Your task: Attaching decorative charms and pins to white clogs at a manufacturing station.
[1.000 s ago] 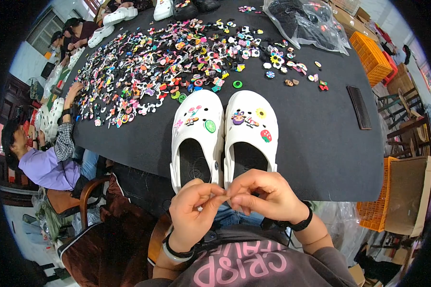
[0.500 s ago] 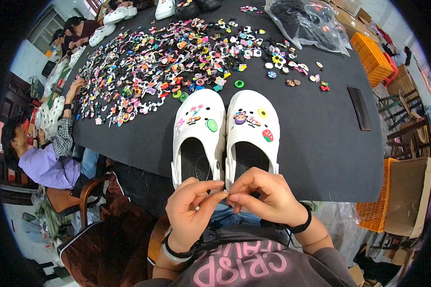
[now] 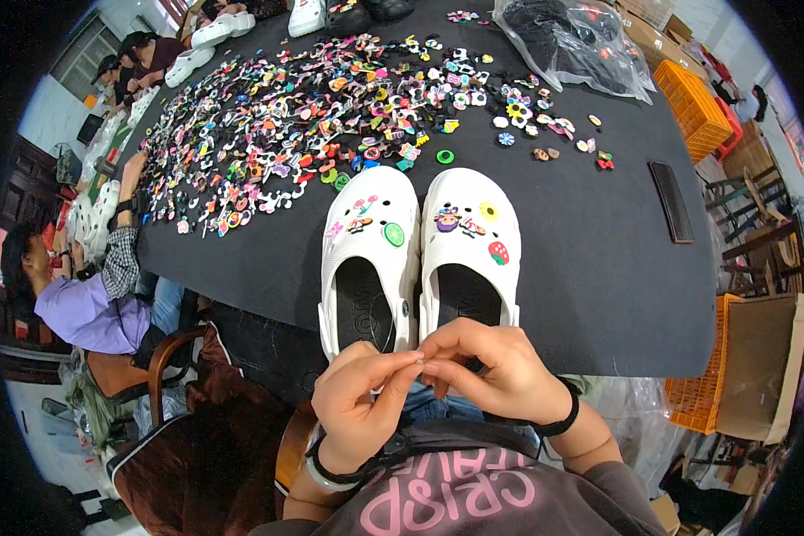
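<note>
Two white clogs stand side by side on the black-covered table, toes pointing away from me. The left clog point(image 3: 386, 189) carries cherry, pink flower and lime slice charms point(image 3: 393, 234). On the right clog point(image 3: 470, 189) are a purple-hatted figure, a sunflower and a strawberry charm point(image 3: 498, 254). Over the clogs' heel ends, my left hand point(image 3: 357, 395) and my right hand point(image 3: 502, 373) meet, thumbs and forefingers pinched together. Whatever lies between the fingertips is tiny and mostly hidden. A thin, pale thread-like line curves across the left clog's opening towards my fingers.
A wide heap of colourful shoe charms point(image 3: 277, 134) covers the table's far left and middle. Far right lie a clear plastic bag point(image 3: 572, 45) with black contents and a dark ridged bar point(image 3: 671, 202). Orange crates point(image 3: 692, 109) stand beyond. A person in purple point(image 3: 94, 313) reaches towards the heap.
My fingertips have drawn closer together, and my left hand has turned slightly. The clogs are nearly unmoved. At left, the other person's arm has shifted a little.
</note>
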